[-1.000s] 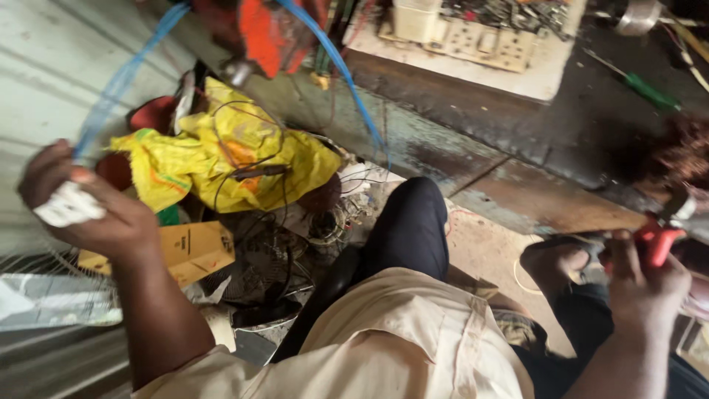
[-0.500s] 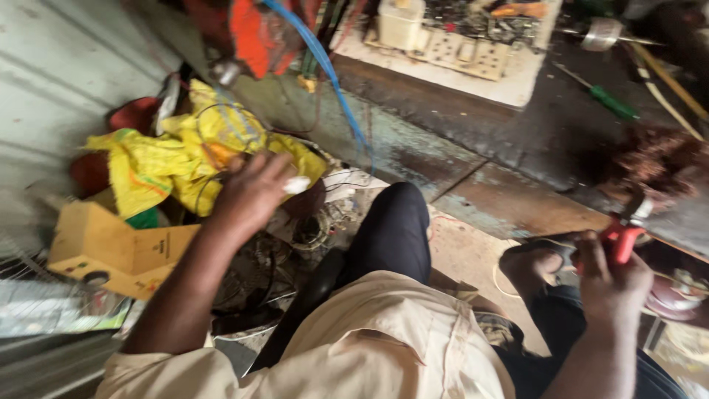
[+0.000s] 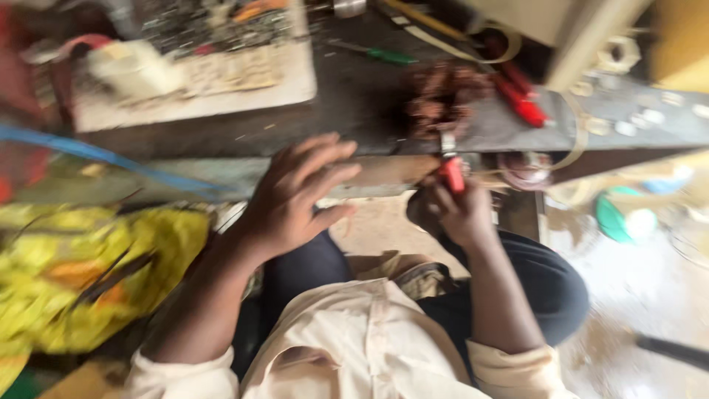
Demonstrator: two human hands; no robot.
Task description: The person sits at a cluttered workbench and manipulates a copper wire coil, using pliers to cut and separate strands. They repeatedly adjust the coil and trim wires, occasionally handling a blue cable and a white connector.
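Observation:
My left hand point(image 3: 295, 196) hovers empty with its fingers spread, just in front of the dark workbench edge point(image 3: 221, 177). My right hand point(image 3: 458, 210) is closed around red-handled pliers point(image 3: 450, 171), whose jaws point up at a tangled mass of copper winding point(image 3: 443, 96) on the bench. My knees in dark trousers sit below both hands. The picture is blurred by motion.
On the bench lie a white board point(image 3: 221, 89) strewn with small parts, a green-handled screwdriver point(image 3: 388, 55), a red tool point(image 3: 521, 103) and washers. A blue cable point(image 3: 111, 159) and yellow cloth point(image 3: 96, 273) are at left. A green-and-white lid point(image 3: 617, 218) lies on the floor at right.
My left hand has left the yellow cloth pile, no longer holds the small white piece and has swung right toward the bench. The view has turned right; the right hand keeps the pliers.

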